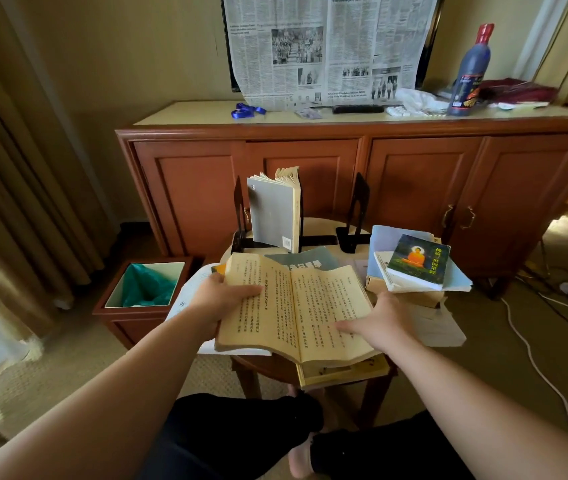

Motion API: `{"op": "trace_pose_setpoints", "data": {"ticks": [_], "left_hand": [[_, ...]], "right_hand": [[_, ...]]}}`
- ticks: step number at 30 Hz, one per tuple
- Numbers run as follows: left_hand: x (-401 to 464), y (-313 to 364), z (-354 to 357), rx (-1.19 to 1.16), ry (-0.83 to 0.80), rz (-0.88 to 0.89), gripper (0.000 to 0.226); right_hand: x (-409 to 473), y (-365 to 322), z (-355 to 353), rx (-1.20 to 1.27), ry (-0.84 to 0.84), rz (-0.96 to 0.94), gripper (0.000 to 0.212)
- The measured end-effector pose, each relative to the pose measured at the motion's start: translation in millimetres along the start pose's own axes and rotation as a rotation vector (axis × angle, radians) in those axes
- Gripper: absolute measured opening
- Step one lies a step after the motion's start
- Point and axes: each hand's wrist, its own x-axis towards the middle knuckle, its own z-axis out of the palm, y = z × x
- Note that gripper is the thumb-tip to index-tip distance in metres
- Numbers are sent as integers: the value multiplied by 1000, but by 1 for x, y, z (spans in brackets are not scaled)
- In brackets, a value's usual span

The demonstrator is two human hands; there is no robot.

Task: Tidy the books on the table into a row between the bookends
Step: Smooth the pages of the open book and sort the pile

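An open book (296,306) lies spread above the worktop (331,225), the left hand (216,299) gripping its left edge, thumb on the page, the right hand (379,323) flat, fingers straight, on the right page. Behind, a grey book (272,216) stands between the bookends (355,216).

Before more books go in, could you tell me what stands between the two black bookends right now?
In the head view, one grey-covered book stands upright beside the left bookend; the stretch across to the right bookend is bare.
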Motion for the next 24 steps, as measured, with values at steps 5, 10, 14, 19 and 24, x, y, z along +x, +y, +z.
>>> {"op": "trace_pose_setpoints", "data": {"ticks": [5, 10, 14, 19, 24], "left_hand": [[-11, 17, -1, -171, -152, 117, 34], [-33, 34, 10, -359, -336, 107, 33], [-25, 28, 31, -339, -493, 204, 59], [-30, 21, 60, 50, -435, 341, 36], [-27, 15, 70, 271, -326, 428, 38]], "right_hand": [[-1, 3, -10, 263, -137, -4, 33], [-7, -10, -12, 429, -188, -9, 30], [-1, -19, -14, 673, -288, 181, 62], [0, -20, -18, 819, -467, 176, 59], [-2, -17, -17, 734, -346, 138, 26]]}}
